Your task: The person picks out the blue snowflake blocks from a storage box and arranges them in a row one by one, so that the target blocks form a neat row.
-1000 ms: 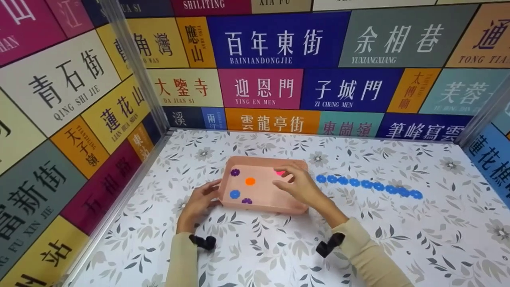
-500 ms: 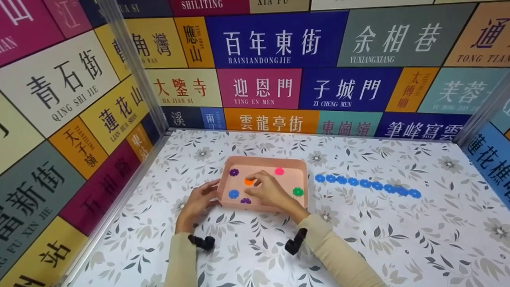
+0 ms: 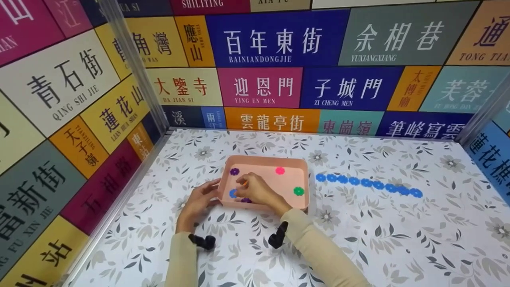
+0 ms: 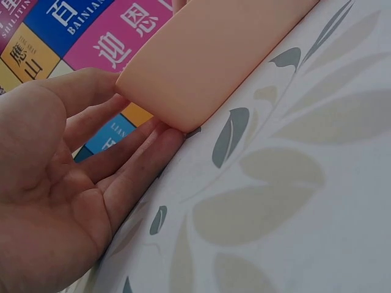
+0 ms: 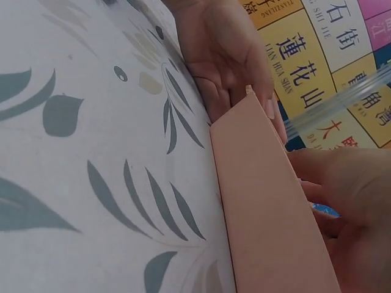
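Observation:
A shallow pink tray (image 3: 275, 204) stands on the patterned table. My left hand (image 3: 200, 203) touches its left end; in the left wrist view, the fingers (image 4: 143, 152) reach to the tray's lower corner. My right hand (image 3: 258, 190) is inside the tray at the left, thumb and forefinger apart close to a blue flower-shaped disc (image 3: 232, 193). A bit of an orange disc (image 3: 245, 183) shows among these fingers, the rest hidden. Around the hand lie purple discs (image 3: 234, 171), a pink disc (image 3: 280, 170) and a green disc (image 3: 298, 191). In the right wrist view, the tray wall (image 5: 263, 201) hides the fingertips.
A row of several blue flower-shaped discs (image 3: 366, 183) lies on the table right of the tray. Walls of coloured street-name panels (image 3: 279, 40) rise at the back and sides. Both wrists wear black camera mounts (image 3: 202, 241).
My right hand has moved left across the tray, from beside the pink disc, over the orange disc, to the blue disc. The green disc has come into view. My left hand has stayed put.

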The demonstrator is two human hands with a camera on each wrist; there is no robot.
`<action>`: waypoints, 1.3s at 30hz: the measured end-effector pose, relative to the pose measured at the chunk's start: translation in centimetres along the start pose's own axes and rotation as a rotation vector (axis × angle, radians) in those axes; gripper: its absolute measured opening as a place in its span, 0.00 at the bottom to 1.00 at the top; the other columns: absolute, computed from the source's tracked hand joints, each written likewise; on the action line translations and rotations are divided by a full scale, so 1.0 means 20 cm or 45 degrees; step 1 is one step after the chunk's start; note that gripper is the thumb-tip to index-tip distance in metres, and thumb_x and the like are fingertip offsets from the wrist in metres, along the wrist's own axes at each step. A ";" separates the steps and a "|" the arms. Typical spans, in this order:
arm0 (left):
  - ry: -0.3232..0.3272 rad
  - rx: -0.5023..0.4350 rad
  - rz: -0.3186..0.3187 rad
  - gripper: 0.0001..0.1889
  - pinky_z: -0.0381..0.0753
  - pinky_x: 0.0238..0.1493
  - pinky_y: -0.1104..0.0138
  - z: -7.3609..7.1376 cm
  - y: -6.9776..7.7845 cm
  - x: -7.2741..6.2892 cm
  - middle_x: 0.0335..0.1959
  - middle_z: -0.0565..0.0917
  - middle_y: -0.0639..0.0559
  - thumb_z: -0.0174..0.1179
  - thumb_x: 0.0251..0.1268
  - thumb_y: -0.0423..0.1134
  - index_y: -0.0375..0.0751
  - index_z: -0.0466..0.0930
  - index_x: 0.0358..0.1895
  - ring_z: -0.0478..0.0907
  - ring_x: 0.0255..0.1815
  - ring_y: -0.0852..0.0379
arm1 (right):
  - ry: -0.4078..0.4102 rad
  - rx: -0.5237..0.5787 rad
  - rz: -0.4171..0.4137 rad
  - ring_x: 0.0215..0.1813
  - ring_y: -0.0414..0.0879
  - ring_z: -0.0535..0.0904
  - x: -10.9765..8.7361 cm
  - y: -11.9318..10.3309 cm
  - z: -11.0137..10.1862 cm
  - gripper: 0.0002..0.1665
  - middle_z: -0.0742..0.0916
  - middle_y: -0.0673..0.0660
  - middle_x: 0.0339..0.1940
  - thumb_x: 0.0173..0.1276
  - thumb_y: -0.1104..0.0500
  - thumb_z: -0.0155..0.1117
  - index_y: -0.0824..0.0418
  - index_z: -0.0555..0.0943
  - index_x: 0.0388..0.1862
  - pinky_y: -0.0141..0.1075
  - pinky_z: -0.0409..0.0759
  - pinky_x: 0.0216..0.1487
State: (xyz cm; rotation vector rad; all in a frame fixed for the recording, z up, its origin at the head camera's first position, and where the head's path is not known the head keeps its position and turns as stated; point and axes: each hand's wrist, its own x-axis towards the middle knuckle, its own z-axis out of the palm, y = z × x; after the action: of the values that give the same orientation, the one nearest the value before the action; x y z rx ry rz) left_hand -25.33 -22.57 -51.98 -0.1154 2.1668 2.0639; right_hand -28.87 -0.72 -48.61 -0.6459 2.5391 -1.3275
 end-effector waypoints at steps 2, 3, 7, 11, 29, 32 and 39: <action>-0.004 -0.005 0.008 0.26 0.87 0.56 0.60 0.00 0.00 0.00 0.66 0.78 0.41 0.59 0.69 0.34 0.45 0.73 0.70 0.80 0.62 0.47 | -0.012 -0.029 -0.008 0.50 0.53 0.81 0.01 0.00 0.02 0.24 0.83 0.64 0.49 0.62 0.60 0.72 0.70 0.82 0.56 0.43 0.84 0.58; -0.006 -0.008 0.011 0.25 0.87 0.56 0.59 0.00 0.00 0.00 0.66 0.78 0.40 0.59 0.69 0.33 0.45 0.73 0.70 0.80 0.62 0.46 | -0.018 -0.043 -0.008 0.49 0.52 0.81 0.02 0.00 0.02 0.25 0.83 0.64 0.48 0.62 0.60 0.73 0.70 0.82 0.56 0.43 0.84 0.57; -0.010 -0.009 0.023 0.25 0.86 0.57 0.59 0.00 0.01 -0.01 0.66 0.78 0.40 0.59 0.69 0.33 0.44 0.73 0.70 0.79 0.63 0.45 | -0.026 -0.083 0.004 0.49 0.52 0.80 0.03 0.00 0.04 0.27 0.84 0.63 0.47 0.59 0.58 0.76 0.70 0.82 0.55 0.43 0.83 0.58; -0.007 -0.004 0.028 0.25 0.86 0.56 0.60 0.00 0.01 -0.01 0.66 0.78 0.40 0.59 0.69 0.33 0.45 0.73 0.70 0.79 0.63 0.46 | -0.021 -0.097 0.019 0.50 0.52 0.80 0.05 0.00 0.06 0.28 0.84 0.63 0.48 0.56 0.58 0.78 0.70 0.83 0.53 0.44 0.82 0.60; 0.005 0.055 0.043 0.25 0.88 0.53 0.61 0.00 0.00 0.00 0.65 0.79 0.40 0.60 0.69 0.34 0.45 0.74 0.69 0.81 0.59 0.48 | 0.040 -0.190 -0.039 0.46 0.51 0.80 0.06 0.01 0.08 0.17 0.85 0.63 0.43 0.54 0.61 0.78 0.68 0.88 0.42 0.43 0.82 0.58; 0.015 0.061 0.035 0.26 0.87 0.55 0.60 0.00 0.00 0.00 0.65 0.79 0.41 0.61 0.68 0.35 0.47 0.75 0.69 0.81 0.60 0.48 | 0.030 -0.188 -0.032 0.46 0.51 0.81 0.06 0.01 0.08 0.18 0.85 0.63 0.43 0.54 0.61 0.78 0.68 0.88 0.42 0.43 0.82 0.58; 0.024 0.050 -0.010 0.25 0.86 0.57 0.60 0.00 0.01 0.00 0.66 0.79 0.44 0.61 0.67 0.36 0.50 0.75 0.68 0.81 0.61 0.49 | -0.004 -0.166 -0.008 0.45 0.49 0.83 0.07 0.00 0.07 0.15 0.88 0.60 0.39 0.55 0.61 0.78 0.66 0.88 0.39 0.39 0.85 0.55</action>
State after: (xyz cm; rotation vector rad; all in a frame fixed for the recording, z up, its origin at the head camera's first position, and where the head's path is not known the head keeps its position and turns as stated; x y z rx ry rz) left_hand -25.30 -22.57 -51.83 -0.1394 2.2125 2.0232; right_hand -29.56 -2.31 -49.44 -0.6797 2.6400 -1.1696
